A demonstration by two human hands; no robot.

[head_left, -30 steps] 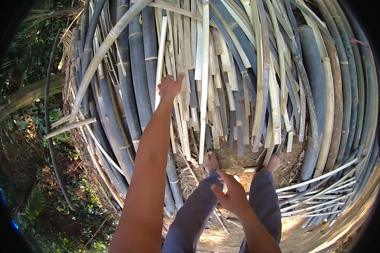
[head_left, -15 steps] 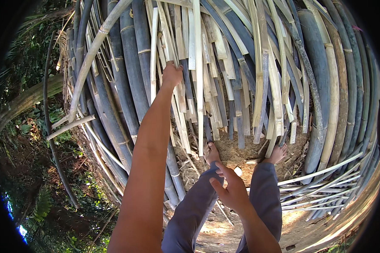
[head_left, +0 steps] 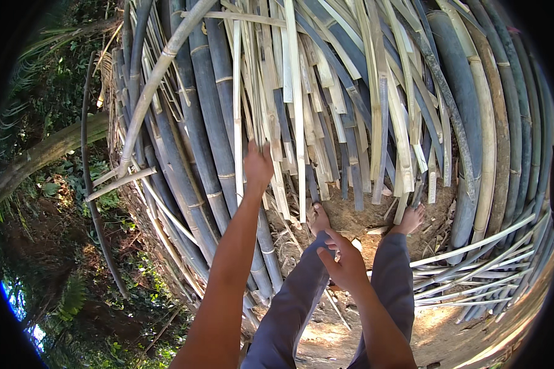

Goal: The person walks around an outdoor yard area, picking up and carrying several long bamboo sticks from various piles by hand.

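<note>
My left hand [head_left: 258,167] is stretched forward and closed round the near end of a pale split bamboo strip [head_left: 269,114], on the left side of a heap of such strips. Other strips lie close beside the fingers, and the palm side is hidden. My right hand [head_left: 346,265] hovers over my left knee, thumb and fingers apart, with no object visible in it. Ahead, more split bamboo strips [head_left: 406,147] overlap, some pale side up, others dark, their cut ends pointing toward my bare feet [head_left: 319,218].
Thick dark bamboo poles [head_left: 206,98] lie left of the strips, and a wide pole [head_left: 458,92] lies on the right. Thin pale canes [head_left: 474,264] fan out at lower right. A pale pole [head_left: 160,74] slants across the left. Green undergrowth [head_left: 61,258] borders the heap.
My left hand has drawn back toward me, still closed on bamboo. My right hand has shifted slightly right, its fingers a little more curled. The whole view has moved somewhat.
</note>
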